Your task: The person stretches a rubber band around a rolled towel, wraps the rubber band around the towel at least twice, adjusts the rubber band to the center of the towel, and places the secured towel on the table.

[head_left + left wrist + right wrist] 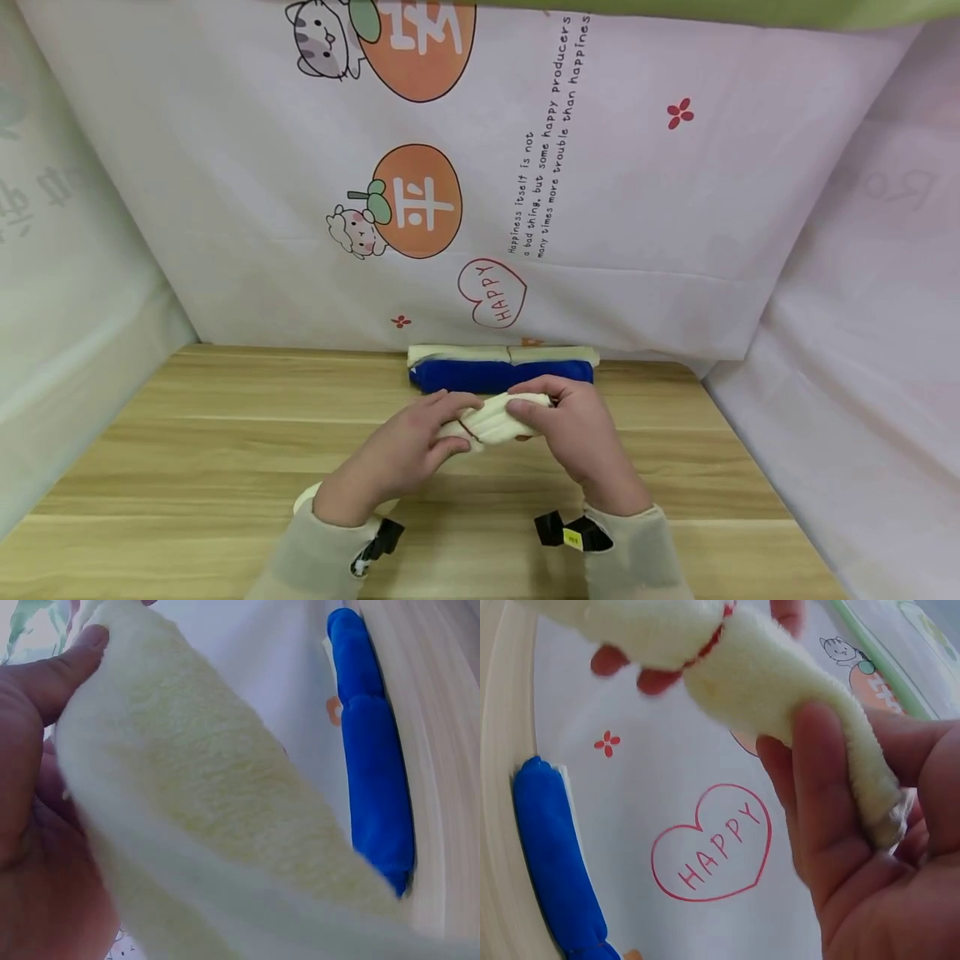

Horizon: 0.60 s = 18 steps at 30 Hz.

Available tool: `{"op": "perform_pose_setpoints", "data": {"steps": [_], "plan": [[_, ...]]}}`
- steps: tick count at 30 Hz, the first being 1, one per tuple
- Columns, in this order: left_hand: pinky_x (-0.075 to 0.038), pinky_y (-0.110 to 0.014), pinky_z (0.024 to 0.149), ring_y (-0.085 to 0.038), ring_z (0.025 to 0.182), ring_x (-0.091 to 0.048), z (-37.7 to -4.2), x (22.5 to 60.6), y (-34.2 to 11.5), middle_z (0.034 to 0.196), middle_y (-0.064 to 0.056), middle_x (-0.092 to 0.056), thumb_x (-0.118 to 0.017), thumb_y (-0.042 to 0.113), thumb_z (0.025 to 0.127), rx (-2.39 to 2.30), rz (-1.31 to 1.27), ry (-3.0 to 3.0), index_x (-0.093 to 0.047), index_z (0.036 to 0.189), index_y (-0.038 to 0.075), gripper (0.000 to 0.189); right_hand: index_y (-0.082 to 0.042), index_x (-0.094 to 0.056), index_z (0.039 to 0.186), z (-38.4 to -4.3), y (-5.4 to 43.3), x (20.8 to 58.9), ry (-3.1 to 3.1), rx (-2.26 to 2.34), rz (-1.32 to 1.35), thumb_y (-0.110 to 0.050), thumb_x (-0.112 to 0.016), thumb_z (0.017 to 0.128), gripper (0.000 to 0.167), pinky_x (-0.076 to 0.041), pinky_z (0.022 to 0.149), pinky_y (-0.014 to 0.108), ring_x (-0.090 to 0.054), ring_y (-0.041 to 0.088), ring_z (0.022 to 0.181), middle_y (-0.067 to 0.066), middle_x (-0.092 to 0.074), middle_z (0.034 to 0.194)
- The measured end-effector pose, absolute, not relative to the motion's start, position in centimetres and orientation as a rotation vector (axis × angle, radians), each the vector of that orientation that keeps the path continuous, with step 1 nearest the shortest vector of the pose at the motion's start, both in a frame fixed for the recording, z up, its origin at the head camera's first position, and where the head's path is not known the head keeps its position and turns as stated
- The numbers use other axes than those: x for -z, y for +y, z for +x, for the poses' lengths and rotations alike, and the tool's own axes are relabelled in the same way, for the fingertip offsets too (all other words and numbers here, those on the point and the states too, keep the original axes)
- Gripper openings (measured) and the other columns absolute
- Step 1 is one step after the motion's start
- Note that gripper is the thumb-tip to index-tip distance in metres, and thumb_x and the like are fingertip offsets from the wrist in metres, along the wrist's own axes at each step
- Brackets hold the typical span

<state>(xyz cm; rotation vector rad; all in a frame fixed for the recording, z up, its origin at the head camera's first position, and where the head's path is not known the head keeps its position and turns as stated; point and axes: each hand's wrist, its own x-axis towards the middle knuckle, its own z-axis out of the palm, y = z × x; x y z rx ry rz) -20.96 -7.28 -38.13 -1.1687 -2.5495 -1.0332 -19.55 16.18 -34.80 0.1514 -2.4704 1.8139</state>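
Both hands hold a cream rolled towel (498,421) with a thin red-brown band tied round it, tilted in front of me above the table. My left hand (397,446) grips its left end near the band, thumb below and fingers over the top. At the other end, my right hand (581,433) pinches the roll between thumb and fingers. In the right wrist view the band (709,641) circles the fluffy cloth. Seen from the left wrist, the towel (217,772) looks large and covers part of the left hand.
Against the back cloth lie a blue rolled towel (502,376) and, behind it, a second cream roll (457,352) with a band. A pale rounded thing (306,498) shows partly under the left wrist. White printed cloth (637,208) walls the wooden table (225,467).
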Motion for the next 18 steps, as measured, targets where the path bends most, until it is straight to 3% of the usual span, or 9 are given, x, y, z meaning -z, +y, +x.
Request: {"op": "perform_pose_setpoints", "data": {"steps": [5, 10, 13, 18], "plan": [[-0.038, -0.046, 0.106, -0.022, 0.122, -0.054, -21.1, 38.3, -7.2, 0.127, 0.002, -0.063, -0.071, 0.015, 0.094, 0.939, -1.207, -2.426, -0.062, 0.128, 0.017, 0.035, 0.001, -0.074, 0.098, -19.8, 16.1, 35.0, -2.379, -2.027, 0.058, -0.010, -0.076, 0.089, 0.014, -0.058, 0.065, 0.040, -0.065, 0.031, 0.082, 0.018, -0.066, 0.103], [-0.048, -0.036, 0.090, -0.014, 0.101, -0.057, -21.3, 38.6, -6.7, 0.108, 0.004, -0.062, -0.075, 0.010, 0.090, 0.883, -1.287, -2.271, -0.070, 0.108, 0.016, 0.019, 0.004, -0.073, 0.098, -19.8, 15.9, 35.0, -2.317, -2.116, -0.011, -0.006, -0.074, 0.090, 0.012, -0.058, 0.065, 0.039, -0.063, 0.031, 0.085, 0.020, -0.062, 0.107], [-0.044, -0.044, 0.097, -0.015, 0.099, -0.056, -21.2, 38.9, -6.3, 0.103, 0.003, -0.060, -0.075, 0.011, 0.090, 0.796, -1.297, -2.260, -0.069, 0.099, 0.017, 0.013, 0.004, -0.072, 0.099, -19.8, 15.9, 34.9, -2.284, -2.171, -0.047, -0.005, -0.074, 0.090, 0.013, -0.058, 0.065, 0.038, -0.063, 0.030, 0.087, 0.019, -0.060, 0.108], [-0.030, -0.061, 0.106, -0.018, 0.108, -0.055, -21.1, 39.8, -5.9, 0.107, 0.002, -0.058, -0.077, 0.022, 0.088, 0.576, -1.274, -2.443, -0.066, 0.085, 0.023, 0.012, 0.006, -0.070, 0.097, -19.3, 16.9, 33.8, -2.043, -2.296, -0.041, -0.002, -0.072, 0.091, 0.011, -0.056, 0.061, 0.031, -0.063, 0.024, 0.080, 0.018, -0.061, 0.102]]}}
